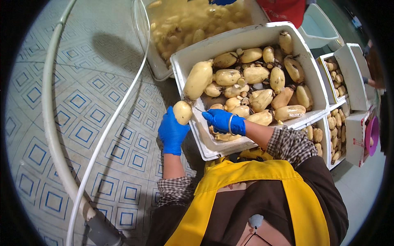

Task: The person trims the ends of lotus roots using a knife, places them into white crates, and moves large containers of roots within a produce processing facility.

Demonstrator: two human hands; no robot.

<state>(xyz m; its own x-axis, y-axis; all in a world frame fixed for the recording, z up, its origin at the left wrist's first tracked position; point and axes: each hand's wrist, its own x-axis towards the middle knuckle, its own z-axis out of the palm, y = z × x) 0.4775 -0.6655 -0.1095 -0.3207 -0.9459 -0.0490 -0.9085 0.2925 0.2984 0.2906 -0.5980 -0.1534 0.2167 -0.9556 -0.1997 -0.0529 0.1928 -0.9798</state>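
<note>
In my blue-gloved left hand [174,132] is the smaller end of a lotus root [182,113], held at the left rim of a white foam box [178,69]. A dark node joins this end to a longer, thicker segment [198,80] that reaches up over the box's corner. My right hand [226,122], gloved in blue with a bangle at the wrist, is closed around a small tool. Only a thin blade [199,109] shows, close to the node; the handle is hidden in my fist. Beneath and beyond that hand, several muddy lotus root segments [256,74] fill the box.
Behind the box stands a tub [154,66] of murky water with lotus roots. Someone else's blue glove [223,1] and red garment [284,12] show there. Foam boxes [354,73] of lotus roots line the right. A hose [49,92] and a thinner white one [114,117] cross the left.
</note>
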